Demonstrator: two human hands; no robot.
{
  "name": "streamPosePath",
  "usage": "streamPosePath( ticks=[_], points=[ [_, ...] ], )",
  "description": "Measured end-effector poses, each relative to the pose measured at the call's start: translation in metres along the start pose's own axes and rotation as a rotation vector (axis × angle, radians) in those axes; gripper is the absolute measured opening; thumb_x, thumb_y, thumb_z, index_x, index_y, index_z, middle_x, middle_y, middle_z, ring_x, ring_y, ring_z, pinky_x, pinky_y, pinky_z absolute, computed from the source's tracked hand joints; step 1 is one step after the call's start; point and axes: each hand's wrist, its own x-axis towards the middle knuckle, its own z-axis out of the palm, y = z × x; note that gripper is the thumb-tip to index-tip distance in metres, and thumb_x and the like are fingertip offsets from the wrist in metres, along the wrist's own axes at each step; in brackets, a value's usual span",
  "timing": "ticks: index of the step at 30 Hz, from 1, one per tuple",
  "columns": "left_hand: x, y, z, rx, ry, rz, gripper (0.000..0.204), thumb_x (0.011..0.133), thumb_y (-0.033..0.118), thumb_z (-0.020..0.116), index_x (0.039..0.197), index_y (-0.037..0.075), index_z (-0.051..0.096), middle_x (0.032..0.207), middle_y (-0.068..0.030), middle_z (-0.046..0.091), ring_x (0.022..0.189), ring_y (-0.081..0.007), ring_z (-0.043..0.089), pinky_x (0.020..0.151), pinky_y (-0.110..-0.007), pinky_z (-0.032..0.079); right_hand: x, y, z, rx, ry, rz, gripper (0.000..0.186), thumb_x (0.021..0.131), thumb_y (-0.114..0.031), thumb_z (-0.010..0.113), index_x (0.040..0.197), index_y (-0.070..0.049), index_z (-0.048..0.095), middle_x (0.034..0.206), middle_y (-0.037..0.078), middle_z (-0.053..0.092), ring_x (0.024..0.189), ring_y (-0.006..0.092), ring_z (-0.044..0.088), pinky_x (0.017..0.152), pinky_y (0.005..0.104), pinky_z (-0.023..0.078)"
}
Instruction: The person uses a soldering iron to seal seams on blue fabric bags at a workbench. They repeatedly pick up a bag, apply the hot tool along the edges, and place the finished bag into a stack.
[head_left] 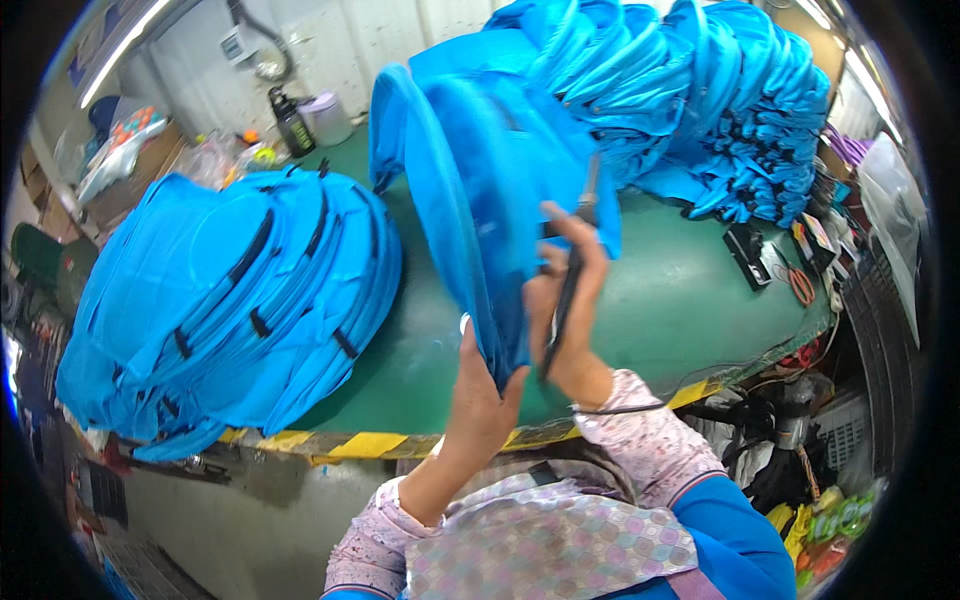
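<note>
A blue fabric piece (480, 200) with a curved, padded-looking rim stands upright in front of me. My left hand (482, 395) grips its lower edge, thumb on one side and fingers on the other. My right hand (572, 310) is closed round a slim black-handled tool with a pointed metal tip (563, 310), tip upward beside the fabric's right side. Motion blurs the tool and fingers, so its exact kind is unclear. A dark cord runs by my right wrist. To the left lies a stack of similar blue fabric pieces (220, 290) with black strips.
A large heap of blue fabric pieces (640, 90) fills the back right of the green table (660, 290). Orange-handled scissors (800, 284) and a small black box (747, 256) lie at the right. A dark bottle (291, 124) and a pale jar (327, 120) stand behind. Yellow-black tape (370, 445) marks the front edge.
</note>
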Motion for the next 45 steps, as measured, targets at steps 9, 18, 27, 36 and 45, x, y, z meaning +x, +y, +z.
streamPosePath(
  ticks=[9,18,27,36,45],
  points=[
    [0.176,0.016,-0.026,0.051,0.097,0.192,0.058,0.092,0.004,0.06,0.143,-0.01,0.036,0.135,-0.0325,0.053,0.127,-0.0439,0.053,0.107,-0.045,0.04,0.028,0.04,-0.046,0.026,0.152,-0.242,0.062,0.101,-0.034,0.058,0.146,-0.006,0.027,0.143,0.03,0.044,0.114,0.0352,0.064,0.102,0.0495,0.046],
    [0.472,0.041,0.093,0.197,-0.038,0.518,0.068,0.084,0.005,0.063,0.147,0.01,0.041,0.134,-0.0281,0.056,0.124,-0.0455,0.053,0.104,-0.046,0.045,-0.018,0.109,-0.099,-0.102,0.193,0.062,0.052,0.101,-0.019,0.058,0.142,-0.002,0.033,0.136,0.028,0.05,0.084,0.0216,0.068,0.08,0.0365,0.056],
    [0.537,-0.008,0.239,0.397,-0.329,0.54,0.065,0.085,0.023,0.075,0.143,0.01,0.05,0.137,-0.0224,0.056,0.126,-0.0386,0.054,0.106,-0.044,0.045,-0.024,0.099,-0.104,-0.024,0.138,0.233,0.053,0.097,-0.018,0.065,0.139,-0.001,0.038,0.131,0.027,0.053,0.077,0.0174,0.065,0.067,0.0276,0.057],
    [0.3,0.025,-0.04,0.546,-0.48,0.426,0.031,0.091,0.021,0.071,0.117,0.004,0.063,0.089,-0.0105,0.063,0.086,-0.0219,0.067,0.075,-0.036,0.053,-0.021,0.075,-0.104,0.112,0.149,0.26,0.05,0.101,-0.021,0.058,0.141,-0.003,0.035,0.13,0.025,0.052,0.071,0.0156,0.062,0.066,0.0277,0.054],
    [0.092,-0.112,-0.198,1.214,-0.113,-0.003,0.047,0.078,0.013,0.075,0.121,0.003,0.059,0.109,-0.0151,0.06,0.108,-0.0337,0.058,0.088,-0.041,0.049,-0.034,0.042,-0.059,0.024,-0.117,0.13,0.042,0.095,-0.006,0.062,0.133,-0.001,0.046,0.12,0.022,0.059,0.069,0.0153,0.059,0.065,0.0271,0.051]
  ],
)
